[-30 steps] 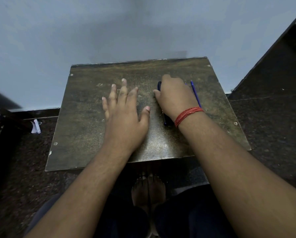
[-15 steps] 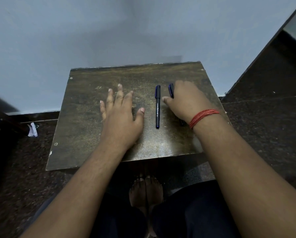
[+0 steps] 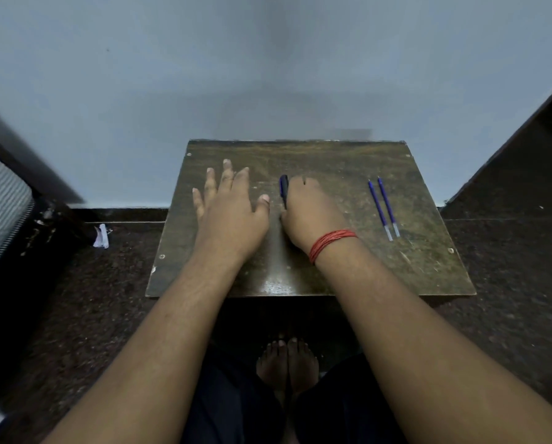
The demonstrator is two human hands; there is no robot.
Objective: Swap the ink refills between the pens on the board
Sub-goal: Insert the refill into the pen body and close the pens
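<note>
A crumpled scrap of white paper (image 3: pixel 101 236) lies on the dark floor, well off the worn brown wooden board (image 3: pixel 428 270). My left hand (image 3: pixel 229 209) rests flat on that board, fingers straight and holding nothing — I judge it steadies the surface. Just beside its thumb, my right hand (image 3: pixel 309 209) covers a dark blue pen (image 3: pixel 283 190); my fingers curl over the barrel, though I cannot tell how firmly they clamp it. Only its far end shows — the rest, and any second pen, is hidden. Two thin blue ink refills (image 3: pixel 383 208) lie side by side well to the right, within reach.
</note>
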